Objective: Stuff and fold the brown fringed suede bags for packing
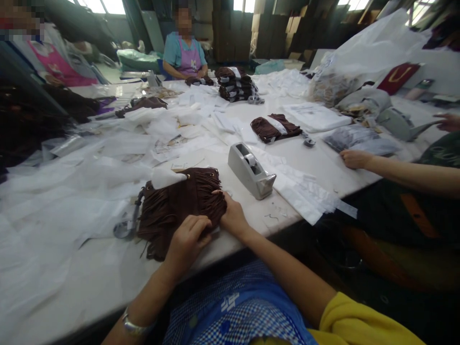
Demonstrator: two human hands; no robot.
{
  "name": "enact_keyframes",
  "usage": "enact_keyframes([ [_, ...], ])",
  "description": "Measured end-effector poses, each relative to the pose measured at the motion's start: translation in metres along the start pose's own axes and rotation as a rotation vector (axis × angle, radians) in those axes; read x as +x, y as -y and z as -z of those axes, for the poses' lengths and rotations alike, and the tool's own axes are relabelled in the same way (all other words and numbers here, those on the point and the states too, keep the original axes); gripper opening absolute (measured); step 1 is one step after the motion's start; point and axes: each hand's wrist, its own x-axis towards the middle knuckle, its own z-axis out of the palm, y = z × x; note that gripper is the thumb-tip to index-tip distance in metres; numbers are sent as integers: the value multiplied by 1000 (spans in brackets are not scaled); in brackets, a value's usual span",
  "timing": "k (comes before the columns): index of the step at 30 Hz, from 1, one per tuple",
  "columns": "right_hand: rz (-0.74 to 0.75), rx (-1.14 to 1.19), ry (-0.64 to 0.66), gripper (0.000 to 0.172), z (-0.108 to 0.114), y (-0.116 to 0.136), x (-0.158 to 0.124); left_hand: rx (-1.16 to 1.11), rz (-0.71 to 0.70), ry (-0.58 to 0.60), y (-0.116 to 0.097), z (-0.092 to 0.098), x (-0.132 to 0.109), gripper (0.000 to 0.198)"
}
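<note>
Pinching the soft-looking bag (176, 208) by its side, our right hand (233, 216) seems well placed. Our left hand (189, 239) curls, grip unclear.

The bag (176, 206) lies on the table (97, 282), left of the tape dispenser (251, 172), a bundle (259, 130) behind both.

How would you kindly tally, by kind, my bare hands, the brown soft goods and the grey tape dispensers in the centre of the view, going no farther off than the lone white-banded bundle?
Bare hands: 2 (left hand, right hand)
Brown soft goods: 2 (dark brown fringed article, folded brown bundle with a white band)
Grey wedge-shaped tape dispenser: 1
Total: 5
</note>
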Motion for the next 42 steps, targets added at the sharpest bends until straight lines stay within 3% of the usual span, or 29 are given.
enact_keyframes([
  [3,-60,43,-9,49,3,1,3,69,69,65,-1,-6,3,26],
  [7,-69,33,29,77,8,1,2,176,180,114,-1,-10,5,59],
  [12,-62,-19,63,86,15,8,-11,155,236,36,2,-17,-2,61],
  [15,-224,127,89,83,18,13,-17,205,219,-2,2,-21,-5,62],
  [18,-470,472,196,91,26,15,-22,216,215,8,0,-21,-4,66],
  [20,-568,649,201,97,35,16,-25,208,223,19,-1,-20,-3,68],
  [23,-675,765,139,77,46,17,-28,195,219,18,-4,-19,-1,67],
  [25,-708,710,163,49,47,16,-28,189,202,8,-5,-20,-2,65],
  [27,-679,577,221,39,44,13,-25,184,199,4,-4,-21,-4,63],
  [32,-662,507,324,32,38,6,-18,115,189,49,-2,-12,-6,69],
  [36,-658,438,309,32,40,5,-19,-31,133,123,2,3,-12,71],
  [42,-583,269,221,36,41,3,-26,102,25,42,9,9,-40,38],
])
